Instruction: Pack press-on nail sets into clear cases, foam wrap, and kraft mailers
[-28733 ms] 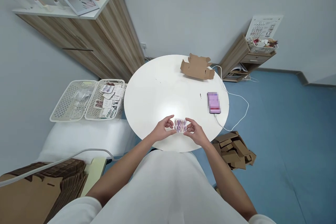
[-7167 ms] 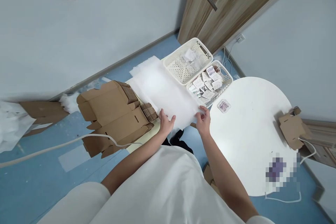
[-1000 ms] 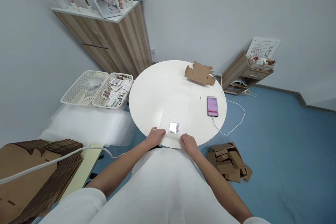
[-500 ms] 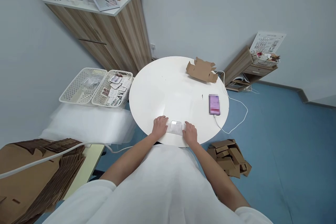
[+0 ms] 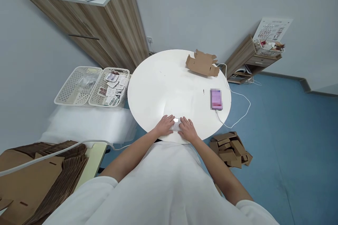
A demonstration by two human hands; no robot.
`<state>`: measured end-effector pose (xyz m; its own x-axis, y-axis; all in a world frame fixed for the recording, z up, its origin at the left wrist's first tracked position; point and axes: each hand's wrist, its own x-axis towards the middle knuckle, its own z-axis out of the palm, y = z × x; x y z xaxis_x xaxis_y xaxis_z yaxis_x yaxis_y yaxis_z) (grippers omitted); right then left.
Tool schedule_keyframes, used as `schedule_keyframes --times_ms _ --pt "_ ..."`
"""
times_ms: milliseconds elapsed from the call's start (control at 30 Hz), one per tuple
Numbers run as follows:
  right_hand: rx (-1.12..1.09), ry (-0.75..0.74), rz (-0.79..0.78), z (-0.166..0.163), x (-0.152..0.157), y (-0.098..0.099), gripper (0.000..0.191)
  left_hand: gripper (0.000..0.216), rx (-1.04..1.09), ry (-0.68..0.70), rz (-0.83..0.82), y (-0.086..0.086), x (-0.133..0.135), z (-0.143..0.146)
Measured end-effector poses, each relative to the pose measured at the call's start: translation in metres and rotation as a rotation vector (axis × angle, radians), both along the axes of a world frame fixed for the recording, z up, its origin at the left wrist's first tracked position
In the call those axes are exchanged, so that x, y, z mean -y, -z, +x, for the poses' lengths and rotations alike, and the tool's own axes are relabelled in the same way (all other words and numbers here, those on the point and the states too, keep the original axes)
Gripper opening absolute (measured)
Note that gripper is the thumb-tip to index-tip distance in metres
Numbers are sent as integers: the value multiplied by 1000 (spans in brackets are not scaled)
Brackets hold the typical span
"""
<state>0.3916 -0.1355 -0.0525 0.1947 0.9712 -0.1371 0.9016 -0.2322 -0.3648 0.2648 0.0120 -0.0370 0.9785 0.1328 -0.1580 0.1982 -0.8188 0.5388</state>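
Observation:
A small clear flat packet lies at the near edge of the round white table, on what looks like a thin whitish translucent sheet stretching away from me. My left hand grips the packet's left side, fingers on top and thumb along the near edge. On the right side, my right hand holds it the same way, fingers slightly bent over it. Only the middle strip of the packet shows between the hands; its contents cannot be made out.
An unfolded cardboard box lies at the table's far right, with a phone on a white cable nearer. White baskets, translucent sheets and stacked flat cardboard are on the left. Folded cartons sit on the floor at right.
Both hands have moved inward toward each other and now cover the packet's sides, which lay uncovered between them before. The view has tilted slightly.

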Motion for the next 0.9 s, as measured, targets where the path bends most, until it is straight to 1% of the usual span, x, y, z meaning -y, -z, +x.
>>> schedule_keyframes --times_ms 100,167,233,333,433,600,733,800,900 --pt "-7 -9 -20 0 -4 -1 26 33 -5 4 1 0 1 3" --pt "-14 -42 -25 -1 -3 -3 28 33 -9 2 -22 -1 3 2" --pt "-24 -76 -19 -3 0 -6 28 33 -19 12 -57 -5 5 -1" --pt "-59 -105 -13 -2 3 -14 23 24 -43 23 -100 -10 5 -2" --pt "-87 -93 -4 6 -1 -23 18 17 -42 -5 -105 -15 -1 2" --pt "-136 -44 25 28 -18 -31 18 21 5 -42 -46 -21 -20 16" --pt "-111 8 -38 41 -32 -30 22 30 -56 -98 -37 -16 -31 23" --pt "-117 38 -84 44 -38 -27 25 31 -132 -139 -80 -11 -34 27" --pt "-193 116 -148 47 -46 -21 26 31 -279 -216 -187 0 -39 33"
